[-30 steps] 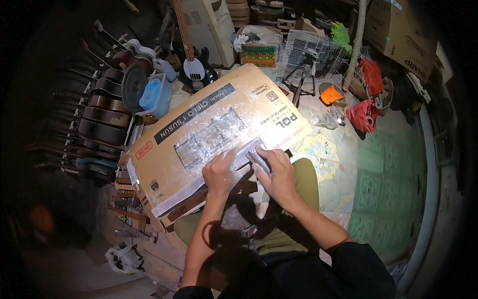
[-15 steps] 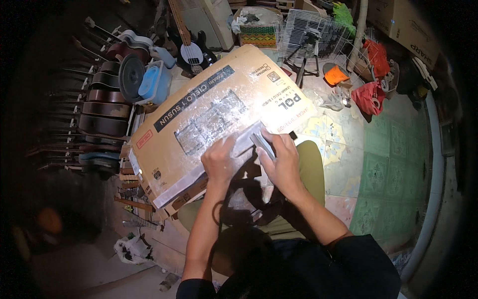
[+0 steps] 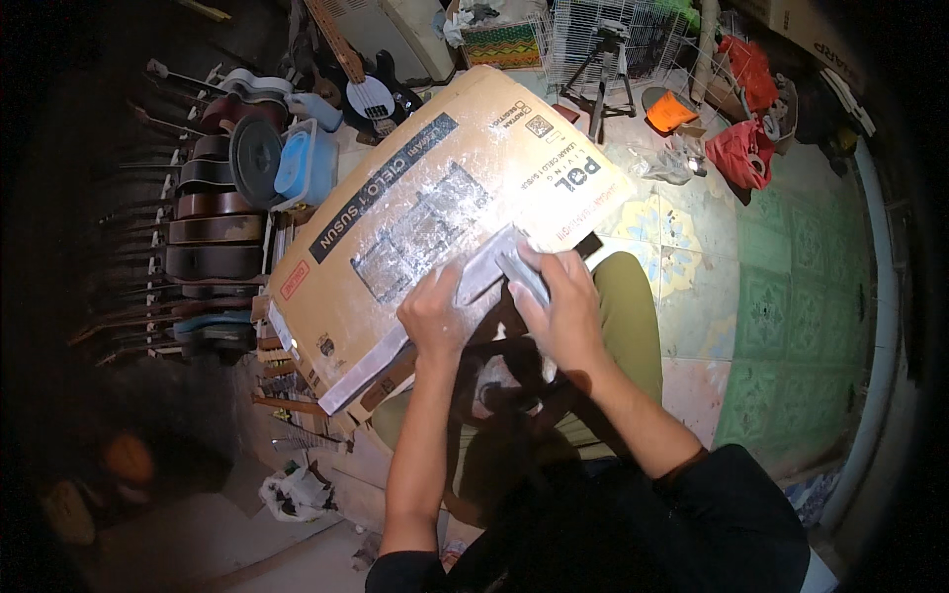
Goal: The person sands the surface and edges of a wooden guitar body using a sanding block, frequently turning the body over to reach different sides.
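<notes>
A long, narrow, pale strip covered in dust lies slantwise along the near edge of a large flat cardboard box. My left hand is closed around the strip near its upper right end. My right hand pinches a small grey block between thumb and fingers. The block rests against the strip's right end. Whitish dust coats the fingers of my left hand and is smeared over the cardboard. The part of the strip under my left palm is hidden.
Several guitars stand in a row at left, beside a blue tub. Behind the cardboard are a black bass guitar, a tripod and a wire cage. Red bags and an orange container lie at right.
The whole view has shifted slightly, with the cardboard's far edge higher in the picture. Both hands keep their grips, and the grey block stays at the strip's right end.
</notes>
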{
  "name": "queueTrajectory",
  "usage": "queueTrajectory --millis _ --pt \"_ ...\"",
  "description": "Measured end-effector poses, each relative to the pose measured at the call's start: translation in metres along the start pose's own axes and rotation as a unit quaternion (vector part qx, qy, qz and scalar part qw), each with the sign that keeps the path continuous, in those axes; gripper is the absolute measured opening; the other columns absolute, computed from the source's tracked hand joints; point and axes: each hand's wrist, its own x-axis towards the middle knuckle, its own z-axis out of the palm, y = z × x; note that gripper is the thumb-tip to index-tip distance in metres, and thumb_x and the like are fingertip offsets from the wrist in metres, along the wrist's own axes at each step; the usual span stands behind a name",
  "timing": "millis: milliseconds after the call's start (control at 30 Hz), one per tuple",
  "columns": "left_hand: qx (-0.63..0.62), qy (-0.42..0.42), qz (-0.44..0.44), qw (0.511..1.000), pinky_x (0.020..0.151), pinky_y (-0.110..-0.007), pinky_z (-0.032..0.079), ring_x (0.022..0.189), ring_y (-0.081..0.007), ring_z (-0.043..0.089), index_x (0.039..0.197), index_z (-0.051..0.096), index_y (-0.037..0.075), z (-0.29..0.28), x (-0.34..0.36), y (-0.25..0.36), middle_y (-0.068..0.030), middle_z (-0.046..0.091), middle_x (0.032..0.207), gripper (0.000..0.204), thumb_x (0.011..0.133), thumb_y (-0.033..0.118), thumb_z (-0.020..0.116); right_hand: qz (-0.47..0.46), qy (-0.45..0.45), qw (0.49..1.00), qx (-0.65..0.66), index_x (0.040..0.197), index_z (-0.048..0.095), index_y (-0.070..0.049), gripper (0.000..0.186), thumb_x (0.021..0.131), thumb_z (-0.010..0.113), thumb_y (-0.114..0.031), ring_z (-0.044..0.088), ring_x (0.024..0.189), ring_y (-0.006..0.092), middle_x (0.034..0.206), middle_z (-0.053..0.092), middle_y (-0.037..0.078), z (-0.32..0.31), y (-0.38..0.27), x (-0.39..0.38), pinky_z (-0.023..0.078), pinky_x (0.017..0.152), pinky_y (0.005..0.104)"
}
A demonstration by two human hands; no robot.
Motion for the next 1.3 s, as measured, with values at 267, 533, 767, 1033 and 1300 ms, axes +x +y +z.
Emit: queueTrajectory --millis 267,533,767,1033,1300 --pt "0.016 -0.019 0.005 1.0 0.063 -0.037 0.054 0.074 -0.0313 0.072 0.107 0.076 0.007 -0.005 0.007 0.005 -0.0142 0.074 0.085 0.036 0.074 0.021 0.081 0.017 -0.01 1.0 -0.011 0.125 0.066 -0.005 0.042 0.084 0.071 -0.011 0.061 0.102 0.0375 0.103 0.064 0.02 0.005 0.003 0.003 0.05 0.09 0.0461" --pt "-0.007 0.012 0.016 1.0 0.061 -0.037 0.053 0.07 -0.0299 0.071 0.106 0.076 0.007 0.002 0.001 0.001 -0.0132 0.072 0.081 0.038 0.072 0.023 0.082 -0.024 0.029 0.999 -0.006 0.129 0.064 -0.006 0.045 0.084 0.071 -0.013 0.061 0.102 0.0407 0.102 0.063 0.022 0.009 0.008 -0.002 0.05 0.089 0.0454" --pt "-0.003 0.02 0.016 1.0 0.057 -0.037 0.05 0.066 -0.0295 0.067 0.107 0.076 0.01 -0.001 -0.003 0.002 -0.0124 0.067 0.074 0.039 0.074 0.028 0.083 -0.002 0.006 1.0 0.004 0.123 0.064 -0.004 0.04 0.085 0.07 -0.014 0.06 0.096 0.043 0.099 0.062 0.024 0.01 0.011 0.007 0.049 0.085 0.0477" --pt "-0.009 0.012 0.008 1.0 0.058 -0.04 0.052 0.069 -0.0291 0.069 0.102 0.076 0.008 -0.004 0.004 0.007 -0.0123 0.069 0.077 0.026 0.077 0.015 0.074 -0.05 0.047 0.998 -0.001 0.122 0.067 -0.005 0.038 0.085 0.073 -0.014 0.064 0.097 0.0431 0.101 0.064 0.027 0.014 0.004 -0.001 0.051 0.087 0.0455" --pt "0.002 0.033 0.029 0.999 0.061 -0.037 0.053 0.071 -0.028 0.07 0.104 0.075 0.01 0.003 -0.004 0.001 -0.0099 0.071 0.082 0.051 0.066 0.041 0.089 -0.027 0.035 0.999 0.011 0.124 0.065 -0.003 0.041 0.085 0.07 -0.014 0.062 0.099 0.0448 0.103 0.063 0.026 0.013 0.005 0.005 0.052 0.09 0.0459"
